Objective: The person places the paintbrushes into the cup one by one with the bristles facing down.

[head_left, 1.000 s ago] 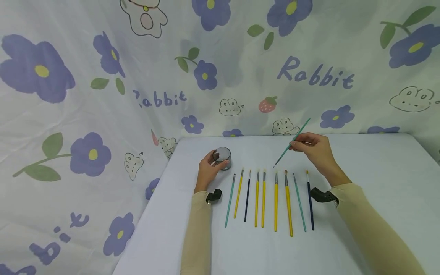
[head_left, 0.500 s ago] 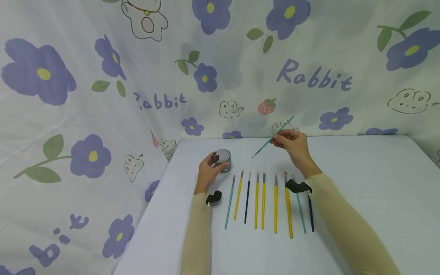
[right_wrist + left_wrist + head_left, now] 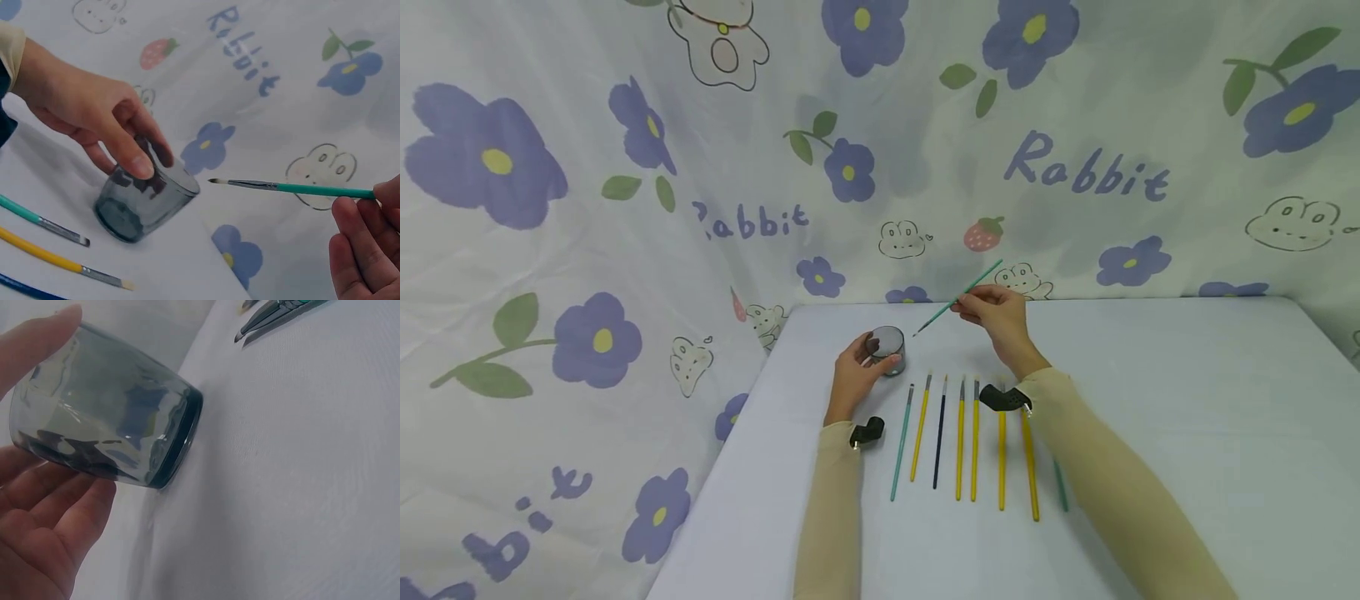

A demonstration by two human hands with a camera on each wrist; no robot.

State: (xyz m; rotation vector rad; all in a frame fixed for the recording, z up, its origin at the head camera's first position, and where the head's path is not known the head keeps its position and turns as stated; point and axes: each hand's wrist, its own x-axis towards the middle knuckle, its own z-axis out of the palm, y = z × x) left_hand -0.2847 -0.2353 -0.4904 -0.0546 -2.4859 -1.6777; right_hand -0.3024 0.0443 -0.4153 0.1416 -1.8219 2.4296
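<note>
My left hand [image 3: 852,379] grips a grey-blue tinted glass tumbler [image 3: 889,346] at the back left of the white table, fingers and thumb around its sides. In the left wrist view the tumbler [image 3: 103,403] shows a thick dark base. My right hand [image 3: 1002,323] pinches a thin teal paintbrush [image 3: 943,309] between thumb and fingers. The brush slants, handle end up to the right and bristles down to the left. In the right wrist view its bristle tip [image 3: 217,181] points at the tumbler's rim, a small gap apart from it.
A row of paintbrushes lies on the white table [image 3: 745,500]: a teal one [image 3: 901,450] at the left, a dark blue one [image 3: 939,442], and several yellow ones [image 3: 961,454]. My right sleeve [image 3: 1105,467] covers its right end. A flower-patterned cloth [image 3: 925,167] hangs behind.
My right hand has moved left with the teal paintbrush, bringing the bristles close to the tumbler. My right forearm now hides brushes at the row's right end. The left hand has stayed on the tumbler.
</note>
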